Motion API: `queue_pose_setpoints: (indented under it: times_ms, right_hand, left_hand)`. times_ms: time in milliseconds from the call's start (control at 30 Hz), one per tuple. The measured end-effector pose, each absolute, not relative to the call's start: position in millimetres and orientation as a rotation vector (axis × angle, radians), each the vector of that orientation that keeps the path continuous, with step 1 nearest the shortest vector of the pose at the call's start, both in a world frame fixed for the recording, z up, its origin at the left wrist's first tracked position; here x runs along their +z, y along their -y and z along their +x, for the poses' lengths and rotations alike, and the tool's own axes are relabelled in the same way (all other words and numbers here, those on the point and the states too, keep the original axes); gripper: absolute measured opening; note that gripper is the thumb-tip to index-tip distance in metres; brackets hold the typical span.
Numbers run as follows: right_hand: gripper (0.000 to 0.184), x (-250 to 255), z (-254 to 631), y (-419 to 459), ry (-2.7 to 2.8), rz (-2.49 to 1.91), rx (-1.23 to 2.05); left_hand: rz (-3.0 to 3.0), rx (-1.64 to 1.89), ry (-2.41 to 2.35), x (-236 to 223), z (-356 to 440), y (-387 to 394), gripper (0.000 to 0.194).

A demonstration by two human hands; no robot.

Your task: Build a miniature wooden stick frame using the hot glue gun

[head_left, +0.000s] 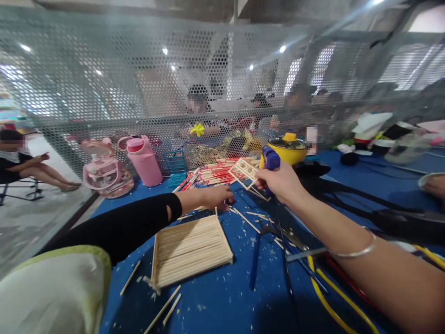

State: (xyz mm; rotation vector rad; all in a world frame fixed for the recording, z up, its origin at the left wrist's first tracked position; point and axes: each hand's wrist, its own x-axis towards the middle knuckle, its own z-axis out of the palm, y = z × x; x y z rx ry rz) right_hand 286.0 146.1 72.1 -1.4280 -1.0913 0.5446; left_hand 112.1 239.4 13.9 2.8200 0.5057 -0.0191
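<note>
My left hand (pixel 217 197), fingers slightly bent and apart, is over the blue tabletop beyond a tray-like panel of wooden sticks (pixel 191 250). I see nothing held in it. My right hand (pixel 283 181) is closed around a blue and yellow tool that looks like a glue gun (pixel 271 158). A small open frame of thin sticks (pixel 243 172) is beside the right fingertips; whether they touch it I cannot tell. Behind both hands lies a pile of chopsticks in red and white wrappers (pixel 215 171). Loose sticks (pixel 246 219) are scattered below the hands.
Blue-handled pliers (pixel 255 260) and yellow cords (pixel 323 292) lie at front right. Behind stand a pink bottle (pixel 146 162), a pink clear jug (pixel 104 171), a teal wire basket (pixel 175 167) and a yellow pot (pixel 290 150). Perforated metal mesh (pixel 139 83) borders the table; people sit beyond.
</note>
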Motion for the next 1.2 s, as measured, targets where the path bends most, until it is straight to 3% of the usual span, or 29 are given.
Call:
queue_pose_setpoints:
  times_ms: [100,233,367,533,700,967,1200]
  right_hand:
    - [0.015,71,282,-149,1.110,-1.409,0.590]
    - [0.014,66,277,-154,1.155,-1.396,0.639]
    - [0.014,67,277,-157,1.163,-1.385,0.650]
    - [0.017,73,277,-159,1.125,-1.380,0.694]
    - [0.018,75,277,-165,1.101,-1.378,0.728]
    - [0.018,74,261,-175,1.122,-1.384,0.757]
    - [0.012,62,240,-200,1.280,-1.475,0.682]
  left_hand:
    - [2.828,-0.118,-0.513,19,90,-239,0.005]
    - [2.836,-0.185,-0.616,40,69,-233,0.018]
    - [2.880,-0.184,-0.540,53,105,-218,0.026]
    - [2.920,-0.269,-0.285,41,174,-187,0.036]
    - [2.938,-0.333,-0.216,30,200,-179,0.032]
    - [2.734,-0.410,-0.432,27,165,-207,0.033]
    - [2.543,-0.226,-0.638,47,113,-222,0.042]
